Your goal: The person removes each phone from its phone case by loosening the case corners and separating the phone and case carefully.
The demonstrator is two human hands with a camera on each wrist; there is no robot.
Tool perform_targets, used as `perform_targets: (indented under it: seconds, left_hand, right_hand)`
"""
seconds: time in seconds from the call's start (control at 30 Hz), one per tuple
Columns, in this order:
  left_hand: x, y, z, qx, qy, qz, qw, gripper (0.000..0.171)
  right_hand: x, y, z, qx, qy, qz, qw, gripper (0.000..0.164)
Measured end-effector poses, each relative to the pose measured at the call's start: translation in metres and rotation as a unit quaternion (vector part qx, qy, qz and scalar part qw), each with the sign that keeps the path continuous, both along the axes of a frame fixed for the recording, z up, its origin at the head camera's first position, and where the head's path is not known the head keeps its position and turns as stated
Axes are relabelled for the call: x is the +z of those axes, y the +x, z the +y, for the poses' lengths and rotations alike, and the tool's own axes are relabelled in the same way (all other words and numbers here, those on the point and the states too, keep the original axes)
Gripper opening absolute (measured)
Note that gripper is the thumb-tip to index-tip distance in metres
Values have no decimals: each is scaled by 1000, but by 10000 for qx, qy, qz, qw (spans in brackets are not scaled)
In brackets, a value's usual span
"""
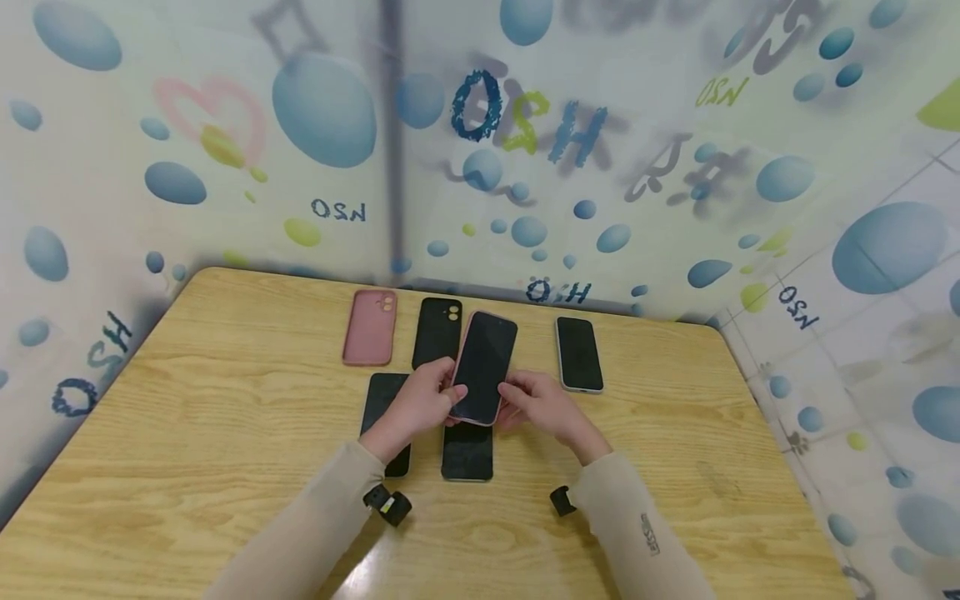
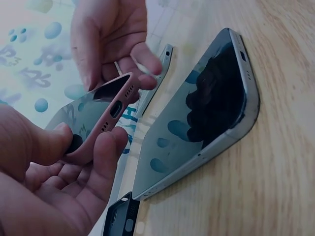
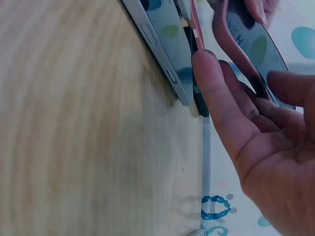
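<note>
A dark-screened smartphone (image 1: pixel 486 367) in a pink phone case (image 2: pixel 115 109) is held up over the table, screen facing up and tilted. My left hand (image 1: pixel 422 397) grips its lower left side, thumb on the front and fingers underneath. On the opposite edge my right hand (image 1: pixel 545 407) pinches it, its thumb at the lower right side and fingers behind. In the left wrist view the case's bottom edge shows a charging port opening and speaker holes. Below the held phone lies another phone (image 1: pixel 467 460), partly covered by it.
Along the back of the wooden table (image 1: pixel 247 400) lie a pink phone case (image 1: pixel 370 327) and a black case (image 1: pixel 435 335). A pale-edged phone (image 1: pixel 580 354) lies to the right. Beneath my left wrist is another dark phone (image 1: pixel 378 398). A patterned curtain (image 1: pixel 465 217) stands behind.
</note>
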State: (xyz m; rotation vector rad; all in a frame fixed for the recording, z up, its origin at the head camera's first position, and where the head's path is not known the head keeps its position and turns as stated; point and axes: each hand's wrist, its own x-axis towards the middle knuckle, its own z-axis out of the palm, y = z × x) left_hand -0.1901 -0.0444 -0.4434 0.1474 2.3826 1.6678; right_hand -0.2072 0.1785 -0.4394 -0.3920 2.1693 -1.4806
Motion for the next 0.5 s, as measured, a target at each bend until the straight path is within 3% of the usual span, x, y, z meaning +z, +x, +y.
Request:
perform_targets:
  seconds: [0.2,0.5]
  left_hand:
    - [4,-1,-2,36,-20,62,10000,9]
    - [10,1,-3,71,5,68,10000,10]
  right_hand:
    - [-5,5,-3,287,-402,-372,9981,32]
    - [-11,11,-10,142,-1151,-980,9884,40]
